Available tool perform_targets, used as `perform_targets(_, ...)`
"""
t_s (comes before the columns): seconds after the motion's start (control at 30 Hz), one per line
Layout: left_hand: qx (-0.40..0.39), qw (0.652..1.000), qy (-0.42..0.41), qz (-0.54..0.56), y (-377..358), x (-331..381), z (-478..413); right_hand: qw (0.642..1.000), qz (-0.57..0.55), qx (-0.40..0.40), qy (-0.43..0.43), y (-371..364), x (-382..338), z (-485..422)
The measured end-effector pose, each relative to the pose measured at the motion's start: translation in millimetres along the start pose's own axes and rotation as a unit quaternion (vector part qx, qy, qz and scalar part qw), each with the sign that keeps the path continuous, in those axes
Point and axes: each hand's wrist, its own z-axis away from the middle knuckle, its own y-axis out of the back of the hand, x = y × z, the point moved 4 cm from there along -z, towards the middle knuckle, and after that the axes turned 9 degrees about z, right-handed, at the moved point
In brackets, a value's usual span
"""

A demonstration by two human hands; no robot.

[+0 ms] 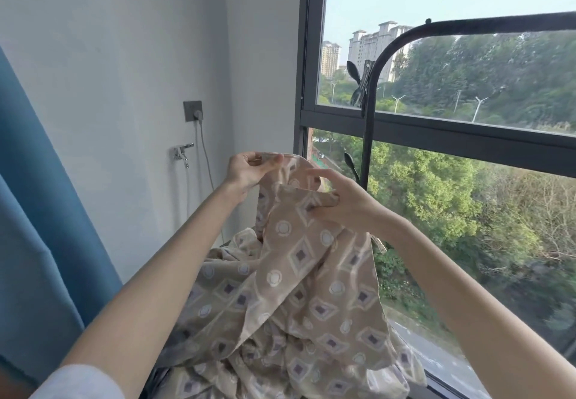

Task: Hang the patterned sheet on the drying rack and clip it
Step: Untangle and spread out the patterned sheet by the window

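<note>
Left hand (246, 171) and right hand (344, 203) pinched patterned sheet (299, 274) edge, mid-frame. Best spread edge taut before lifting over drying rack (498, 23), upper right.

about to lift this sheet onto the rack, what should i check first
1. Grip of left hand on the sheet edge: ok, pinching it.
2. Grip of right hand: ok, holding a fold.
3. Is the sheet spread out: not ok, bunched in a heap.
4. Top bar of rack bare: ok where visible.
5. A clip ready on the rack post: ok.
6. Lower end of the sheet free: cannot tell.
</note>
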Motion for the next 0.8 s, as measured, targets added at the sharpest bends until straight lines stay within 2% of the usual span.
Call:
perform_targets(0.1, -0.046, 0.998, 0.041, 0.03, 0.0, -6.4, 5.6, 0.998, -0.042, 0.011, -0.042, -13.6, 8.2, 0.8)
perform_targets(0.2, -0.079, 0.994, 0.063, 0.031, 2.2, -11.3, 13.7, 0.99, -0.082, 0.11, -0.036, -13.6, 5.2, -3.8)
perform_targets(0.27, -0.097, 0.992, 0.067, 0.036, 4.0, -10.7, 20.6, 0.982, -0.121, 0.148, -0.008, -10.3, -4.9, -4.7)
perform_targets(0.4, -0.114, 0.991, 0.065, 0.038, 1.4, -15.1, 26.3, 0.971, -0.161, 0.173, 0.018, -14.1, -3.9, -11.8)
perform_targets(0.53, -0.126, 0.989, 0.074, 0.016, 5.3, -17.5, 29.0, 0.963, -0.21, 0.162, 0.054, -15.1, -8.6, -11.1)
perform_targets(0.63, -0.139, 0.987, 0.082, 0.027, 7.5, -17.8, 29.7, 0.966, -0.191, 0.166, 0.054, -15.4, -11.7, -13.1)
perform_targets(0.8, -0.157, 0.982, 0.089, 0.059, 5.6, -16.0, 33.9, 0.965, -0.143, 0.217, -0.025, -25.5, 1.0, -15.2)
